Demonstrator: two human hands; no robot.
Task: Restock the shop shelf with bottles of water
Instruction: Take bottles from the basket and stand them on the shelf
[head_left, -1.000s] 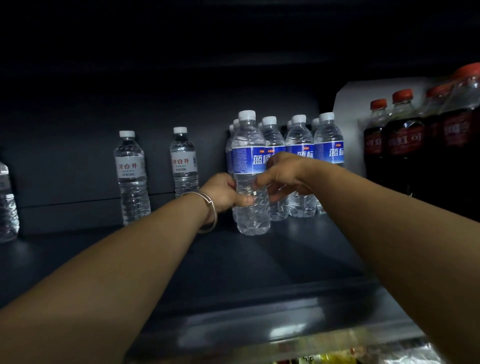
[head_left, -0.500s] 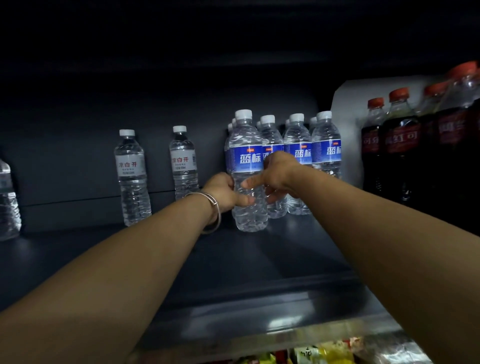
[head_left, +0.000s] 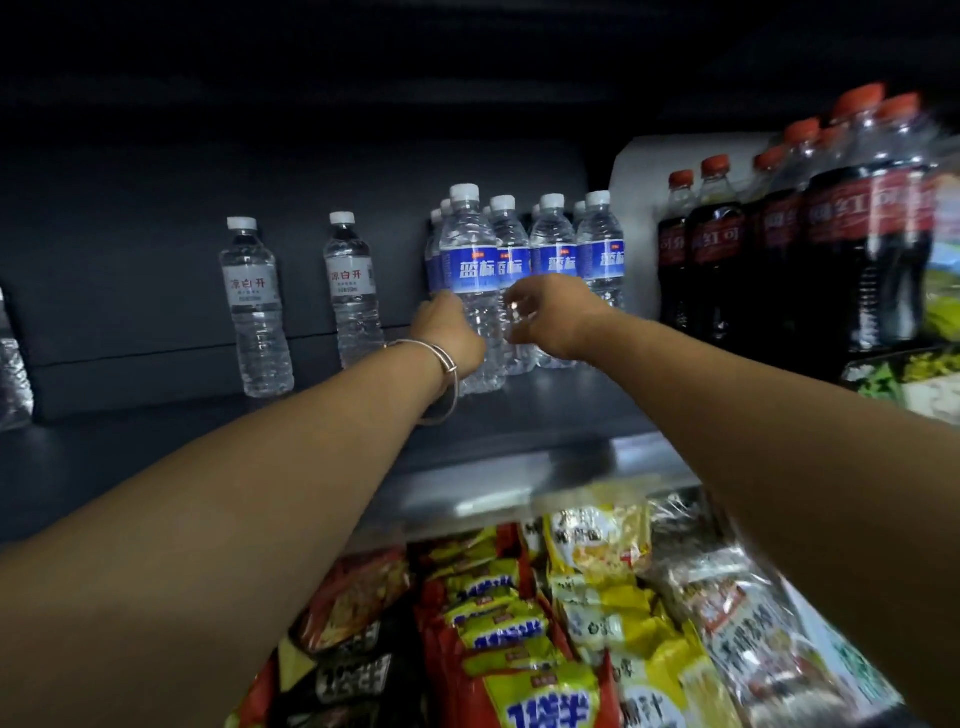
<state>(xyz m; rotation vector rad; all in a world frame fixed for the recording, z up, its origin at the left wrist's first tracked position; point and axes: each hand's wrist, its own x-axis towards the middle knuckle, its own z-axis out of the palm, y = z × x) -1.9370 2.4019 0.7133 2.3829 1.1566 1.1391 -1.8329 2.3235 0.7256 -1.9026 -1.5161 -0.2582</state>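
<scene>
The left hand (head_left: 451, 332), a bangle (head_left: 441, 379) on its wrist, holds the lower left side of the front blue-label water bottle (head_left: 474, 291), which stands upright on the dark shelf (head_left: 156, 447) at the front of a cluster of like bottles (head_left: 576, 270). The right hand (head_left: 550, 317) is just beside that bottle's right side, fingers loosely curled and holding nothing. Two white-label bottles (head_left: 254, 306) stand apart to the left, cola bottles (head_left: 717, 249) to the right, snack packets (head_left: 519, 623) below.
</scene>
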